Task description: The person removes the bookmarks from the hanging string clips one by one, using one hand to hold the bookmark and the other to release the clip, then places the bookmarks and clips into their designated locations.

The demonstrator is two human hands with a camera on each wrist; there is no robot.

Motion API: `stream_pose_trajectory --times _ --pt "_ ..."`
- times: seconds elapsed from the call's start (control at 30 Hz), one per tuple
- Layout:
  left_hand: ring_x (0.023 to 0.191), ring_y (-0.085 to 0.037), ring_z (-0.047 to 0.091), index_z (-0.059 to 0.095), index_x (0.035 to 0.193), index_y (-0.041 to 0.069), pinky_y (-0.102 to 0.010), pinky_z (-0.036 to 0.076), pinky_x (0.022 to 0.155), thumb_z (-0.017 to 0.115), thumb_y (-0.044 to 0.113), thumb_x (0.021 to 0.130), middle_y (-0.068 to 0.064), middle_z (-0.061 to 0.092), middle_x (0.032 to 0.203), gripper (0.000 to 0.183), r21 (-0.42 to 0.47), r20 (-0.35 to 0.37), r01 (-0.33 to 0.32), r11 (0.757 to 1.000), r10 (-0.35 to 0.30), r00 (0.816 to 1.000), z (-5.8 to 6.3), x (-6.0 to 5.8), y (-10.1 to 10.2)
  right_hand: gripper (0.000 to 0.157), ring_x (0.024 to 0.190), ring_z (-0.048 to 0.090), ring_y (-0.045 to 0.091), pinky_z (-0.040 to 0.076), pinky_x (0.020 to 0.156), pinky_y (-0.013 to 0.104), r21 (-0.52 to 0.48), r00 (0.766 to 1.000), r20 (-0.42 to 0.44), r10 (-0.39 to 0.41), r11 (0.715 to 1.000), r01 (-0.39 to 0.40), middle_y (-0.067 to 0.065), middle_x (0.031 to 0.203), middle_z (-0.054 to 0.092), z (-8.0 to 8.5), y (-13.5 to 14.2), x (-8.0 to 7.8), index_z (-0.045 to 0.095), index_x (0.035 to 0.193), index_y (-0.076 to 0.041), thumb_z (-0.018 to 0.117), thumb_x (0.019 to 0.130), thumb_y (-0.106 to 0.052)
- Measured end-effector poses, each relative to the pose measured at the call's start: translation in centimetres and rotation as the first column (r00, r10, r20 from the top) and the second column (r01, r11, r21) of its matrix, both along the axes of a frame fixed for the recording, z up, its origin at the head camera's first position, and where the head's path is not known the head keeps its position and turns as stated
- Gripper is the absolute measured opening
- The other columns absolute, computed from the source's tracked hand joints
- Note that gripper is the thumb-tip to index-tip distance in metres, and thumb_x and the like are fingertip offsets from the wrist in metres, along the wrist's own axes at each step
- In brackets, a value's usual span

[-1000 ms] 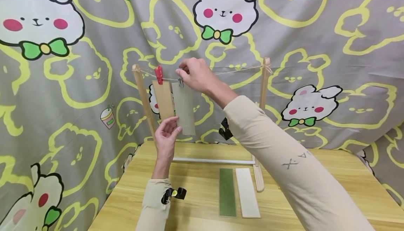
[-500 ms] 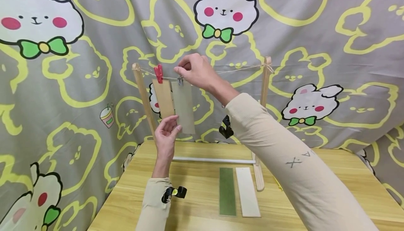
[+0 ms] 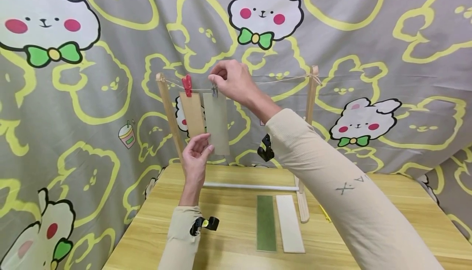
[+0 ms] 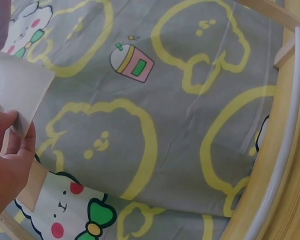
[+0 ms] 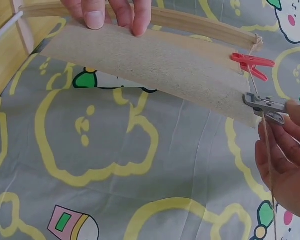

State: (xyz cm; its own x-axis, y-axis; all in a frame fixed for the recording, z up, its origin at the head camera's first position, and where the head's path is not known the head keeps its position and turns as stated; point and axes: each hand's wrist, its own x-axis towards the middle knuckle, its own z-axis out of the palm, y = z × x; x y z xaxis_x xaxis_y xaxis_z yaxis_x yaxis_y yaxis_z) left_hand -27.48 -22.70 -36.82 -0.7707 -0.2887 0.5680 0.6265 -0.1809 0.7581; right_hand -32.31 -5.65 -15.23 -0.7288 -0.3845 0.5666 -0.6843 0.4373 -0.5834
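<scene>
My right hand (image 3: 236, 80) pinches a grey clothespin (image 5: 266, 106) between thumb and fingers. The clothespin sits on the string at the top end of a light grey strip (image 3: 216, 124), which hangs below the line. Lower down, my left hand (image 3: 195, 155) pinches the strip's left edge between thumb and fingers, as the left wrist view also shows. Beside it on the left hangs a tan strip (image 3: 191, 114), fixed to the string by a red clothespin (image 3: 187, 85). The string (image 3: 285, 80) runs between two wooden posts.
The frame has a left post (image 3: 167, 110), a right post (image 3: 312, 94) and a white bar (image 3: 250, 187) low across. On the wooden table (image 3: 228, 237) lie a green strip (image 3: 266, 223), a white strip (image 3: 290, 225) and a small yellow object (image 3: 326, 214). A patterned curtain (image 3: 368, 73) hangs behind.
The right forearm has shifted slightly, uncovering the small yellow object on the table. Both hands stay at the grey strip and its clothespin, with only slight movement of the right fingers.
</scene>
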Motion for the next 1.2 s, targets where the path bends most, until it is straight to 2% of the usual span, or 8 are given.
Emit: stream_pose_trajectory --times 0.3,0.5,0.8,1.03,1.2 --pt "0.106 -0.020 0.067 0.060 0.119 -0.019 -0.027 0.057 0.093 0.067 -0.024 0.083 -0.013 0.071 0.116 0.037 0.000 -0.003 -0.013 1.000 0.013 1.000 -0.2 -0.2 0.0 0.015 0.089 0.066 0.009 0.052 0.079 0.020 -0.086 0.994 -0.066 -0.086 0.993 0.080 0.000 0.098 0.073 -0.1 -0.1 -0.4 0.075 0.106 -0.009 0.067 0.101 -0.021" --pt "0.106 -0.020 0.067 0.060 0.118 -0.019 -0.027 0.057 0.092 0.067 -0.025 0.082 -0.013 0.072 0.115 0.037 0.011 -0.014 -0.021 1.000 0.021 1.000 -0.1 -0.3 0.0 0.016 0.091 0.068 0.009 0.051 0.083 0.020 -0.122 0.990 -0.087 -0.113 0.987 0.102 0.000 0.099 0.075 0.0 0.0 -0.7 0.077 0.107 -0.010 0.067 0.101 -0.021" --pt "0.107 -0.020 0.067 0.061 0.118 -0.018 -0.027 0.057 0.092 0.067 -0.025 0.083 -0.012 0.072 0.116 0.036 0.008 -0.001 -0.024 1.000 0.024 1.000 -0.3 -0.2 0.1 0.019 0.090 0.067 0.007 0.051 0.081 0.016 -0.191 0.991 -0.087 -0.101 0.978 0.083 0.002 0.103 0.076 0.6 0.1 -0.5 0.076 0.114 -0.008 0.064 0.103 -0.017" --pt "0.107 -0.021 0.067 0.062 0.118 -0.016 -0.027 0.057 0.092 0.066 -0.025 0.082 -0.012 0.072 0.117 0.037 0.017 0.023 -0.023 1.000 0.023 0.999 -0.5 0.0 0.2 0.019 0.092 0.067 0.009 0.052 0.085 0.016 -0.280 0.991 -0.106 -0.081 0.959 0.049 0.004 0.104 0.075 0.8 0.1 -0.1 0.075 0.114 -0.005 0.065 0.102 -0.016" --pt "0.106 -0.021 0.067 0.062 0.119 -0.016 -0.027 0.057 0.091 0.066 -0.026 0.082 -0.012 0.072 0.117 0.038 0.011 0.038 -0.023 1.000 0.023 0.999 -0.4 0.5 0.2 0.023 0.095 0.066 0.009 0.051 0.086 0.015 -0.280 0.995 -0.084 -0.063 0.959 0.037 0.004 0.108 0.074 0.7 0.3 0.3 0.073 0.119 -0.004 0.063 0.104 -0.017"
